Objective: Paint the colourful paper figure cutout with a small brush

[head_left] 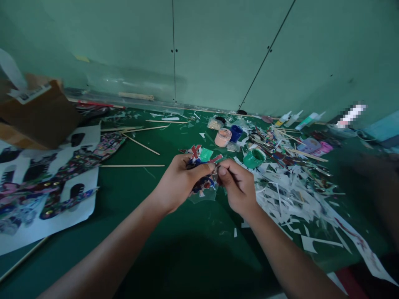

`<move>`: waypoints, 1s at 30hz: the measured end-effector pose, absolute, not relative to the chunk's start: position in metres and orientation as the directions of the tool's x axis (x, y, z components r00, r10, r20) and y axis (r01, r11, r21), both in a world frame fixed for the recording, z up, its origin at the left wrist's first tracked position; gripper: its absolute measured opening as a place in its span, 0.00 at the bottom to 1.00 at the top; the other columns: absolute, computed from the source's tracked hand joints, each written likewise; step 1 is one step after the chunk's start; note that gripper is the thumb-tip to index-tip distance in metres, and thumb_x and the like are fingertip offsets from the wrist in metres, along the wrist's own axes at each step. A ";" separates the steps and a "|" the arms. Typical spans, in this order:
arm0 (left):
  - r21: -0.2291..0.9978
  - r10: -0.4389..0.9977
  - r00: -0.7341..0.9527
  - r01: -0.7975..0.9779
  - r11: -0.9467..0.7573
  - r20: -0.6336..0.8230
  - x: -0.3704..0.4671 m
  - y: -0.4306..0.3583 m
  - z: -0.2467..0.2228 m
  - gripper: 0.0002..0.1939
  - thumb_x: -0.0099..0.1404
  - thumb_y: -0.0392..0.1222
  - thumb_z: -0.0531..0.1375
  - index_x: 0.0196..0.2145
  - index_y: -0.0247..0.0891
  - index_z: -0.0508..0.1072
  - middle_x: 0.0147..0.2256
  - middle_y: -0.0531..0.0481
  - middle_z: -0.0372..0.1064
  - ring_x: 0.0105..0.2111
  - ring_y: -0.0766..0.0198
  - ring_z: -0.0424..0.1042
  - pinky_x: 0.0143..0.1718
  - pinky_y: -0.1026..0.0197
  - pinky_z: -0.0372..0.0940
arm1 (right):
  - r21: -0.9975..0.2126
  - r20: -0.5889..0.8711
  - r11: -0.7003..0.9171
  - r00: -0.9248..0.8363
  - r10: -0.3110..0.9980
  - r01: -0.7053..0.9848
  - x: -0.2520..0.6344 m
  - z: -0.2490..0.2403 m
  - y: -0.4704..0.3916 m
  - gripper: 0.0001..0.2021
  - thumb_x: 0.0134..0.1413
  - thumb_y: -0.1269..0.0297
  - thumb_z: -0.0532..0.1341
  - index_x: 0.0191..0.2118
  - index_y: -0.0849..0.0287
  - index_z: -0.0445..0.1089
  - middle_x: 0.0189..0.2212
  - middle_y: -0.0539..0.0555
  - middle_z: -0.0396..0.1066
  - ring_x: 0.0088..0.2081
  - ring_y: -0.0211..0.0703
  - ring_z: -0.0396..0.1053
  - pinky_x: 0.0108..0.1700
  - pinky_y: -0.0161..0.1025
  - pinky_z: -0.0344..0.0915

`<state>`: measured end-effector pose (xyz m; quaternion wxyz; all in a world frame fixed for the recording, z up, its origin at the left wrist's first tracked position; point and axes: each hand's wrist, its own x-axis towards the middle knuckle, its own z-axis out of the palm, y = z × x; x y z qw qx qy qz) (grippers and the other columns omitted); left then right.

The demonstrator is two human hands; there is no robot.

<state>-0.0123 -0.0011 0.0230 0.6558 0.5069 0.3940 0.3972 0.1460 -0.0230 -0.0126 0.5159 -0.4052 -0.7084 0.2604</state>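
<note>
My left hand (181, 178) is closed around a small colourful cutout piece (205, 155) in red, green, blue and white; its exact kind I cannot make out. My right hand (237, 181) meets it at the piece's right edge, thumb and forefinger pinched together. What sits between those fingertips is too small to tell. Beneath the hands, a bit of clear plastic (204, 198) shows below the piece. Just beyond stand a jar of peach paint (222, 138), a dark blue jar (236, 133) and a jar of green paint (254, 158).
White paper scraps (280, 195) are heaped at the right, with glue tubes (307, 121) behind. Thin wooden sticks (134, 166) lie across the green table (187, 245). At left are decorated cutouts on a white sheet (84, 207) and a cardboard box (40, 116). A green wall rises behind.
</note>
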 end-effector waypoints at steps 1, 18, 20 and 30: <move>0.982 0.926 0.359 -0.100 0.163 -0.117 -0.013 -0.001 0.022 0.09 0.55 0.43 0.64 0.23 0.37 0.72 0.23 0.53 0.65 0.25 0.66 0.65 0.29 0.62 0.61 | -0.795 0.514 0.529 -0.134 0.847 0.296 0.146 -0.013 -0.023 0.14 0.65 0.63 0.52 0.27 0.57 0.62 0.19 0.46 0.60 0.22 0.34 0.59 0.25 0.34 0.55; 0.993 0.920 0.382 -0.042 0.114 -0.090 -0.014 -0.002 0.014 0.09 0.59 0.45 0.61 0.28 0.36 0.72 0.24 0.54 0.64 0.23 0.68 0.61 0.25 0.63 0.57 | -0.772 0.530 0.537 -0.123 0.839 0.340 0.145 -0.013 -0.024 0.13 0.65 0.64 0.52 0.27 0.56 0.61 0.19 0.46 0.59 0.21 0.35 0.58 0.24 0.35 0.54; 0.992 0.921 0.377 -0.039 0.120 -0.097 -0.015 -0.002 0.014 0.09 0.59 0.45 0.61 0.27 0.36 0.72 0.23 0.54 0.63 0.23 0.68 0.60 0.25 0.63 0.57 | -0.748 0.544 0.549 -0.130 0.829 0.374 0.145 -0.013 -0.025 0.13 0.65 0.64 0.52 0.27 0.56 0.61 0.19 0.47 0.60 0.22 0.35 0.59 0.25 0.35 0.55; 0.998 0.938 0.342 -0.003 0.063 -0.058 -0.017 0.002 0.015 0.12 0.59 0.46 0.62 0.24 0.37 0.69 0.23 0.53 0.63 0.24 0.67 0.62 0.26 0.63 0.57 | -0.613 0.577 0.574 -0.189 0.795 0.542 0.145 -0.011 -0.024 0.07 0.64 0.69 0.52 0.35 0.56 0.63 0.22 0.46 0.61 0.22 0.33 0.59 0.24 0.33 0.55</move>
